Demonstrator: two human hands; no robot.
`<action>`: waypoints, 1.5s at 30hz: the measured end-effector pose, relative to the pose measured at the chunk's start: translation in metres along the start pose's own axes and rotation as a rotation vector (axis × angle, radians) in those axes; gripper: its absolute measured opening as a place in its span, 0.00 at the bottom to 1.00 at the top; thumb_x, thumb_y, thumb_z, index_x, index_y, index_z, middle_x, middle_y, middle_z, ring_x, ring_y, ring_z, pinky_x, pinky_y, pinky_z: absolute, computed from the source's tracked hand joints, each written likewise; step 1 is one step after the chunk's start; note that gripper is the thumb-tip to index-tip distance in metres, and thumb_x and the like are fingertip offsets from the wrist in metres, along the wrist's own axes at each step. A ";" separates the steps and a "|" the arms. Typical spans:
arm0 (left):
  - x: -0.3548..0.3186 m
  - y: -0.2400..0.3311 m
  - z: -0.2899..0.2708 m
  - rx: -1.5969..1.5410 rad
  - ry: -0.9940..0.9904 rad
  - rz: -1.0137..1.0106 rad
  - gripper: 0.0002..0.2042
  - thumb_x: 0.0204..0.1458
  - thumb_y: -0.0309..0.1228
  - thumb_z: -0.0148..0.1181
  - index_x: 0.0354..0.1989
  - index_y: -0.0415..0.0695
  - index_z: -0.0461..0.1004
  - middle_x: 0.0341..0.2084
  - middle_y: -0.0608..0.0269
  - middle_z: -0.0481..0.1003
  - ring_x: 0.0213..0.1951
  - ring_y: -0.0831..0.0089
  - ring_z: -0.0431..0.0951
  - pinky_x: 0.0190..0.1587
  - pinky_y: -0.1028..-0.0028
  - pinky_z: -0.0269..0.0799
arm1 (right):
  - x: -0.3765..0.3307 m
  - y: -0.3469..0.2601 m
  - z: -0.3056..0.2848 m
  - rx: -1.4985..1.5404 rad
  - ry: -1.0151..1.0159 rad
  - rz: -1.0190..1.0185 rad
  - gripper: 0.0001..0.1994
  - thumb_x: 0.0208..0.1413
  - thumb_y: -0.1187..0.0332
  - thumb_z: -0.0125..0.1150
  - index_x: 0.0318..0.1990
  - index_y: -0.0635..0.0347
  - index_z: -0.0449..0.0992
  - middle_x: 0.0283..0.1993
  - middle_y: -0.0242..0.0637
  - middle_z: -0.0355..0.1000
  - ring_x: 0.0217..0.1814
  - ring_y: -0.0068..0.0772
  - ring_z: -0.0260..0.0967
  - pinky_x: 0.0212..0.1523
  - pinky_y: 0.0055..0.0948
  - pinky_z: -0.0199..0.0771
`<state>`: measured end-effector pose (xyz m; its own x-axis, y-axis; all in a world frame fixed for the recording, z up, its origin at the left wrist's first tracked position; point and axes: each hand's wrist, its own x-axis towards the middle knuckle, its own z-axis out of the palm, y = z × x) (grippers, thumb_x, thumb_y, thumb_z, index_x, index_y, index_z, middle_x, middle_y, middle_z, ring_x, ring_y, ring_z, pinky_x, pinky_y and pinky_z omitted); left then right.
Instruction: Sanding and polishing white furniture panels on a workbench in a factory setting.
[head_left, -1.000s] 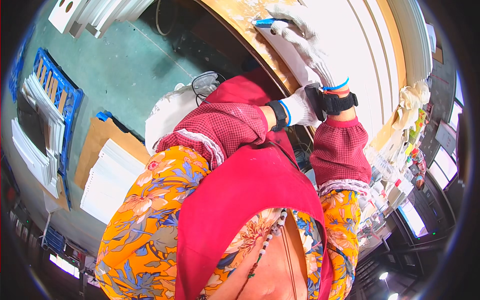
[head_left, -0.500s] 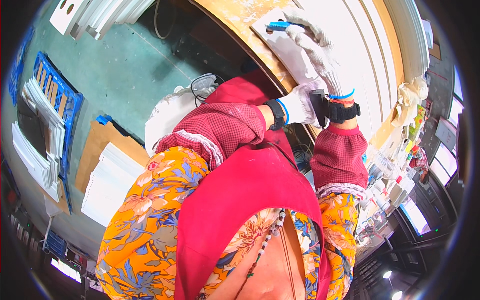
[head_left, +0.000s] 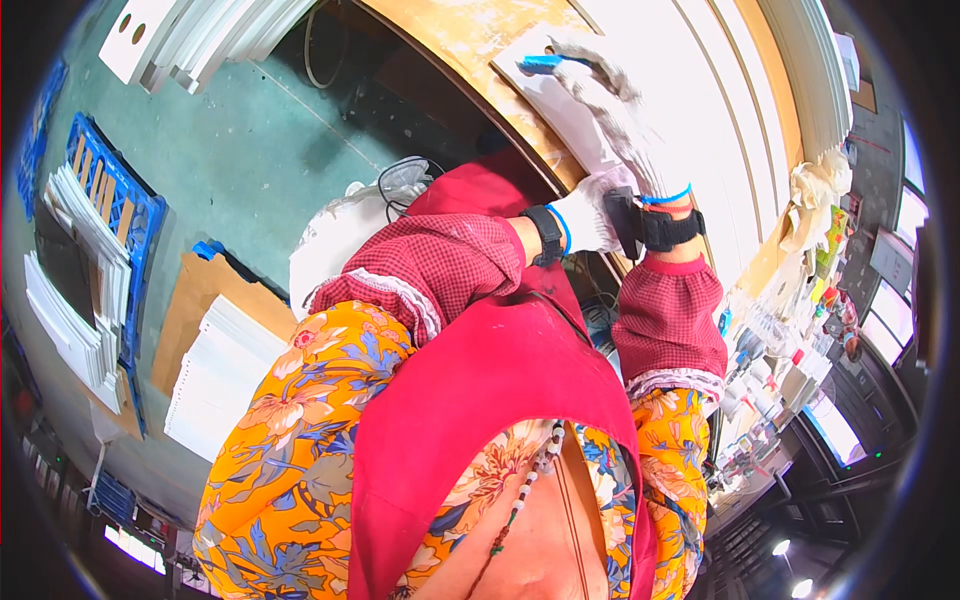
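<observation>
Up at the top middle of the frame, the person's right hand [head_left: 612,98] is closed round a small blue tool [head_left: 541,64] at the far end of a white board [head_left: 548,102]. It looks like a pass over that board's surface or edge; carrying on would call for light, even pressure and a steady board. The left hand [head_left: 597,210] sits by the near end; I can't tell whether it grips. The board is flat, pale and narrow, slanting across the worn wooden desk [head_left: 450,32].
</observation>
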<state>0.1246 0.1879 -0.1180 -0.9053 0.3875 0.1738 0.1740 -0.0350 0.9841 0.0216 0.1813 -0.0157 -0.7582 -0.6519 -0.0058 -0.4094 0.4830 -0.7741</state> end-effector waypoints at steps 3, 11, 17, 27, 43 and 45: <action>0.001 0.006 -0.006 0.541 -0.099 0.054 0.20 0.52 0.40 0.59 0.54 0.52 0.71 0.55 0.61 0.73 0.56 0.63 0.73 0.59 0.64 0.68 | 0.010 -0.016 0.012 0.104 0.025 -0.006 0.17 0.58 0.64 0.61 0.54 0.56 0.76 0.46 0.39 0.76 0.44 0.30 0.73 0.50 0.25 0.71; 0.003 0.008 -0.006 0.683 -0.282 -0.048 0.25 0.57 0.42 0.51 0.64 0.55 0.63 0.67 0.62 0.60 0.68 0.61 0.58 0.70 0.55 0.52 | 0.031 -0.060 0.007 -0.094 -0.028 -0.081 0.12 0.58 0.70 0.60 0.48 0.63 0.77 0.33 0.42 0.73 0.34 0.36 0.69 0.37 0.32 0.70; -0.002 -0.004 0.002 0.644 0.193 0.293 0.11 0.47 0.35 0.56 0.41 0.57 0.74 0.42 0.67 0.76 0.50 0.62 0.73 0.52 0.57 0.68 | 0.028 -0.047 0.009 -0.081 0.000 -0.085 0.12 0.58 0.70 0.60 0.48 0.63 0.77 0.34 0.42 0.73 0.35 0.37 0.70 0.38 0.32 0.71; 0.000 -0.010 0.011 0.555 0.244 0.260 0.14 0.47 0.35 0.56 0.44 0.54 0.74 0.45 0.63 0.74 0.51 0.59 0.73 0.54 0.57 0.68 | 0.028 -0.022 0.012 -0.178 -0.132 -0.154 0.19 0.60 0.67 0.57 0.59 0.55 0.73 0.55 0.38 0.74 0.55 0.34 0.71 0.58 0.30 0.68; 0.000 0.022 -0.015 0.631 0.243 0.350 0.05 0.44 0.37 0.59 0.27 0.52 0.74 0.26 0.66 0.75 0.35 0.63 0.76 0.48 0.61 0.70 | 0.024 0.001 -0.026 0.190 0.276 0.321 0.18 0.62 0.62 0.57 0.56 0.60 0.74 0.41 0.30 0.74 0.40 0.21 0.68 0.43 0.23 0.68; 0.001 0.016 -0.013 0.913 0.137 0.364 0.05 0.44 0.35 0.58 0.28 0.51 0.75 0.26 0.66 0.75 0.34 0.63 0.76 0.44 0.61 0.72 | 0.027 -0.005 -0.023 0.251 0.325 0.393 0.17 0.62 0.64 0.56 0.55 0.62 0.74 0.39 0.28 0.74 0.37 0.19 0.66 0.40 0.22 0.68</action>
<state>0.1215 0.1756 -0.1016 -0.7643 0.3826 0.5191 0.6301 0.6143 0.4750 -0.0079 0.1748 0.0024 -0.9627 -0.2188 -0.1594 0.0380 0.4737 -0.8799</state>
